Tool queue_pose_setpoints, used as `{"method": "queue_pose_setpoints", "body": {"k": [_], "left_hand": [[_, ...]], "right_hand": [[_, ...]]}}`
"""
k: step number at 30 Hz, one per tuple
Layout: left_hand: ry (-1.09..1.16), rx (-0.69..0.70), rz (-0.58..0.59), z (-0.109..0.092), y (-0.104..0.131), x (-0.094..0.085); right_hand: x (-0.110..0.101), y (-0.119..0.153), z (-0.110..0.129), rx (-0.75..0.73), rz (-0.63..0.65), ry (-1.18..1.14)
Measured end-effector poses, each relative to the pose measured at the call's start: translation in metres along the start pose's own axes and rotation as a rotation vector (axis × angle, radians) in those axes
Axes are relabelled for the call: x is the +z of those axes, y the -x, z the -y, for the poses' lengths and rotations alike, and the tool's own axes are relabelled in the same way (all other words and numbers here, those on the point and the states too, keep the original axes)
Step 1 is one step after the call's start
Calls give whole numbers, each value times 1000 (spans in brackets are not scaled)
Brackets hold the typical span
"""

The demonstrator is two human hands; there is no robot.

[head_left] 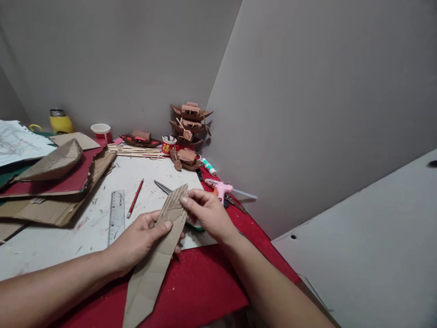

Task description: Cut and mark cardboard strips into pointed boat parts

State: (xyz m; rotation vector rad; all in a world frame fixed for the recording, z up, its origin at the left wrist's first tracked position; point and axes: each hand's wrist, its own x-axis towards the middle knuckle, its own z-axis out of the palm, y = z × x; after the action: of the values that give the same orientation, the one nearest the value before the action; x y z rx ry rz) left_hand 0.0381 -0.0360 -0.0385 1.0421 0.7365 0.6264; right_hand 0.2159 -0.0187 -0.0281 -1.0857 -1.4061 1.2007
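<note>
A long strip of brown cardboard (153, 269) slants up from the near edge, its far end showing ridges. My left hand (139, 237) is closed around its middle, thumb on top and fingertips showing beyond the right edge. With thumb and fingers, my right hand (205, 212) pinches the ridged far end at its right edge. Partly hidden behind the strip lie scissors (162, 187), one blade tip pointing away to the left. A red pencil (135, 198) and a clear ruler (116, 216) lie left of the strip.
Cardboard sheets (64, 214) and a folded cardboard boat shape (54, 161) pile up at left. Model boats (191, 116) are stacked at the back, near thin sticks (136, 151) and paper cups (101, 132). A pink glue gun (220, 187) and a glue tube (209, 166) lie by the right wall.
</note>
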Motion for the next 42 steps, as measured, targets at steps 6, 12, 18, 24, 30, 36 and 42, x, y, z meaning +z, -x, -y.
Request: {"method": "queue_pose_setpoints", "body": {"k": [6,12,18,24,30,36,42], "left_hand": [[6,5,29,-3,-1,-4],[-20,-9,103,2,-2,-5],[-100,5,109,5,-5,-6],[-46,-41,149,-1,-6,-7],[195,-149,174,-2,-5,-7],[288,-237,297,-2,-4,-7],[383,-137,89,-17,-9,-17]], "right_hand": [[-9,-6,-4,-57,-130,-58],[-22,-13,-5,-224,-449,-153],[-31,-14,-3,-352,-608,-127],[-38,-14,-1,-354,-617,-116],[-25,-12,-4,-148,-257,-69],[-6,-4,-6,-85,-45,-63],[-3,-3,-6,-97,-203,-59]]}}
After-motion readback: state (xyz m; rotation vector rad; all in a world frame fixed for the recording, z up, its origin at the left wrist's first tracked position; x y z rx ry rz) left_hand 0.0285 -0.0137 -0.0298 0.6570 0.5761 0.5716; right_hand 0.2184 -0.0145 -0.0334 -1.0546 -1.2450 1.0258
